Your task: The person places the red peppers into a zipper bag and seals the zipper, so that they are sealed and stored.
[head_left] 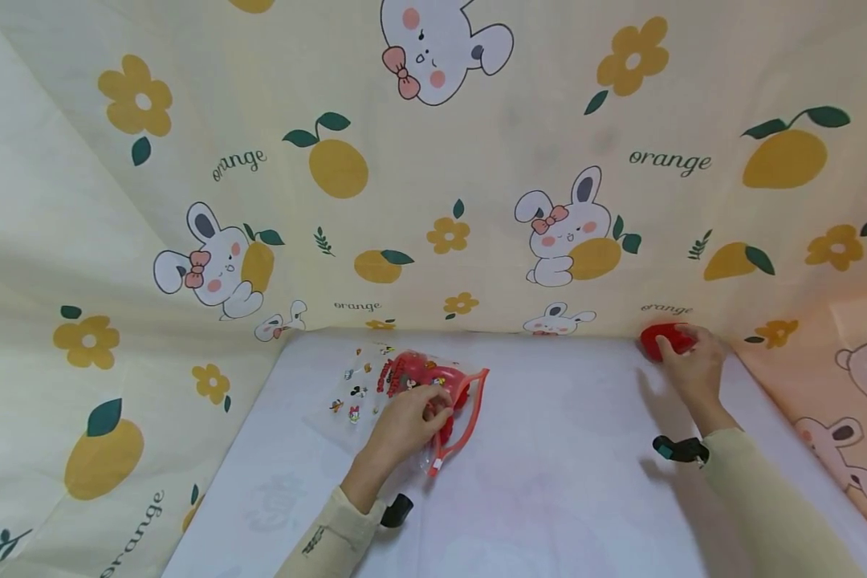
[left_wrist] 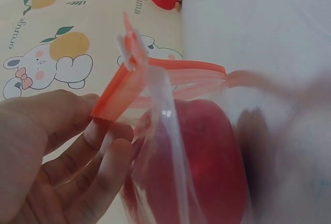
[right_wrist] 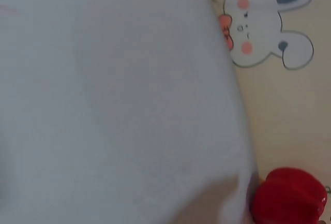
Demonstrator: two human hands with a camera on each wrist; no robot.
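Observation:
A clear zip bag [head_left: 364, 401] with an orange slider zip [head_left: 471, 429] and cartoon prints lies at left of centre on the table. Inside it are smooth, rounded red things [left_wrist: 207, 157], seen through the film. My left hand [head_left: 408, 425] pinches the zip edge between thumb and fingers, holding the mouth of the bag apart in the left wrist view. At the far right corner, my right hand [head_left: 696, 369] has its thumb and fingers about a glossy red bell pepper [head_left: 657, 343]. In the right wrist view the bell pepper [right_wrist: 289, 198] shows at the lower right, its lobes visible.
The white table [head_left: 563, 449] runs back to a cream cloth [head_left: 419, 289] printed with rabbits, oranges and flowers, which hangs behind and at both sides. A black wrist camera [head_left: 397, 510] sits on the left sleeve, another camera [head_left: 681, 449] on the right.

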